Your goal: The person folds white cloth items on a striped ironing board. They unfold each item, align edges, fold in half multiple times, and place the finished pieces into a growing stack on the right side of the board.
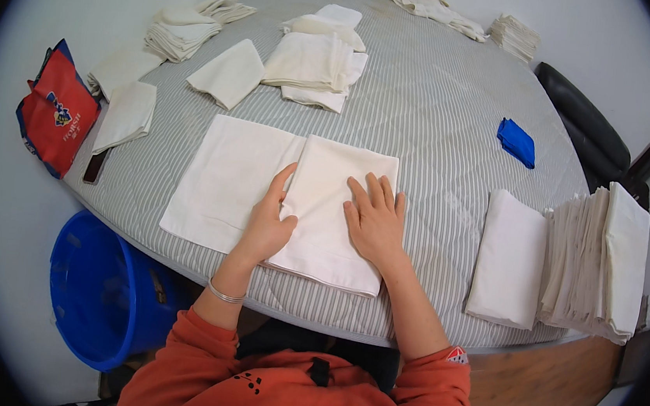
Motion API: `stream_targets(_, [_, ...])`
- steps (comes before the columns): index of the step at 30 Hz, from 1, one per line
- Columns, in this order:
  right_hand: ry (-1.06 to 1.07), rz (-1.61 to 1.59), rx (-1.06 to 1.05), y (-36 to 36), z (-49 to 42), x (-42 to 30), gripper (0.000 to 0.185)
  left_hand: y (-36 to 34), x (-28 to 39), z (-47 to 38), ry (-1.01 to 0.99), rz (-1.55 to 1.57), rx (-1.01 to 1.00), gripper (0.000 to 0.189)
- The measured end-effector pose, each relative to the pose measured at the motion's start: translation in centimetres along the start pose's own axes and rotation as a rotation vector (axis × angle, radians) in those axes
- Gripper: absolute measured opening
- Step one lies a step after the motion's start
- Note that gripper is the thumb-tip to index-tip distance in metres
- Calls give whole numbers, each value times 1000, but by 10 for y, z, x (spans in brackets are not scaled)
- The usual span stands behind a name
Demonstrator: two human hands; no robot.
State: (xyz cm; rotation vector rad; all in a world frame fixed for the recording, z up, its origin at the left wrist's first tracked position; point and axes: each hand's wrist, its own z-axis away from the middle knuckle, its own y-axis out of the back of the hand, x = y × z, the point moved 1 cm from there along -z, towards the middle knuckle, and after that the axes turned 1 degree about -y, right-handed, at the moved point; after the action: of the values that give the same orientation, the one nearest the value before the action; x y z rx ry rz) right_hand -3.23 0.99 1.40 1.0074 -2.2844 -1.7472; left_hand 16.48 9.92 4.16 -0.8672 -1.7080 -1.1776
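Note:
A white cloth (233,176) lies before me on the striped mattress, its right part folded over into a double panel (326,250). At the left edge of that panel is my left hand (267,227), thumb on top and fingers around the fold, some of them hidden by the fabric. My right hand (377,225) rests flat on the panel's right side with its fingers spread, holding nothing. Small wrinkles run across the panel between the two hands.
Folded white cloths stand upright in a row (575,256) at the right. More cloth piles (309,60) lie farther back and left. A red bag (61,113), a phone (95,166), a blue folded item (517,143) and a blue bin (93,292) surround the striped mattress (444,126).

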Motion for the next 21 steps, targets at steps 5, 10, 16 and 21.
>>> stream_targets(5, [35,58,56,12,5,-12,48,10,23,9,-22,-462,54,77])
stream_targets(10, [199,3,70,6,12,-29,53,-6,25,-9,-390,-834,-36,55])
stream_targets(16, [137,-8,23,-14,2,-12,52,-46,-14,-58,-536,-920,-185,51])
stream_targets(21, [123,30,136,-24,-18,7,51,-51,-32,-63,-417,-904,-245,57])
